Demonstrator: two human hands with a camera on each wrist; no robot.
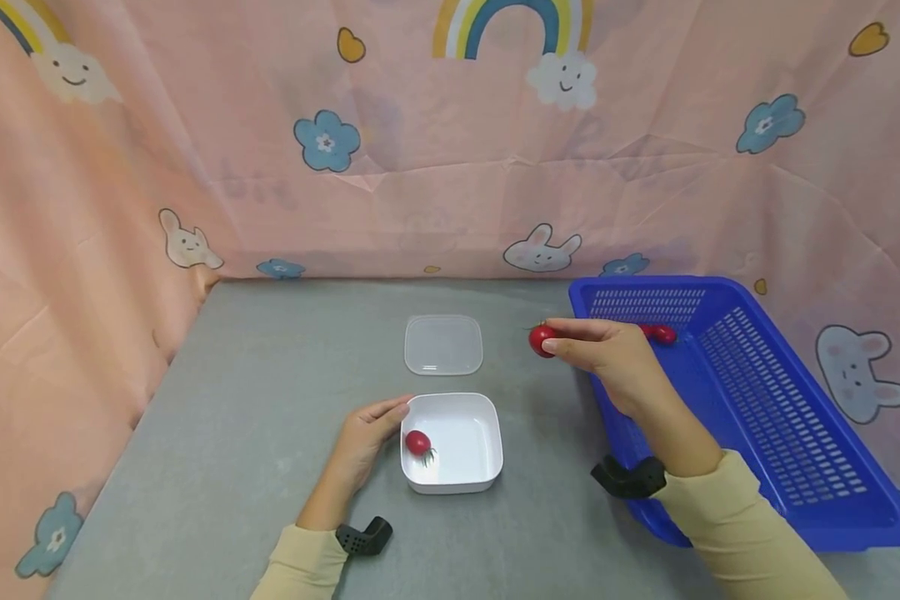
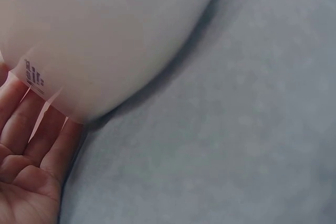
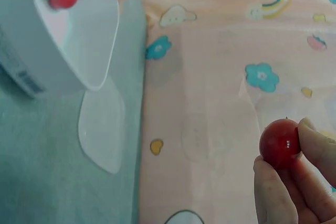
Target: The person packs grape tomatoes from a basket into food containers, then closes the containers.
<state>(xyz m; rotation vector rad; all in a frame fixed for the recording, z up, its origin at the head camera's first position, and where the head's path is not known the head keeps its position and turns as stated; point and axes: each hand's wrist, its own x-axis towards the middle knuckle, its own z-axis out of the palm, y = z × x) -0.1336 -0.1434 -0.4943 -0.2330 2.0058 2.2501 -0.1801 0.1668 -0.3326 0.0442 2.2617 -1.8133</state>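
Note:
My right hand (image 1: 607,354) pinches a red cherry tomato (image 1: 542,340) between thumb and fingertips, held up by the left edge of the blue basket. The right wrist view shows this tomato, round and shiny, at my fingertips. My left hand (image 1: 365,437) touches the left wall of a square white box (image 1: 461,479), fingers near its back-left corner. In the left wrist view the fingers (image 2: 23,121) lie nearly straight against the box's outer side. Inside the box, against its left wall, sits another cherry tomato (image 1: 417,442) with a green stem.
A translucent lid (image 1: 443,345) lies flat on the grey table (image 1: 270,375) behind the box. At the right stands the large blue perforated basket (image 1: 720,408), with more red tomatoes (image 1: 665,335) at its back, partly hidden by my right hand. A patterned pink cloth (image 1: 435,200) hangs behind the table.

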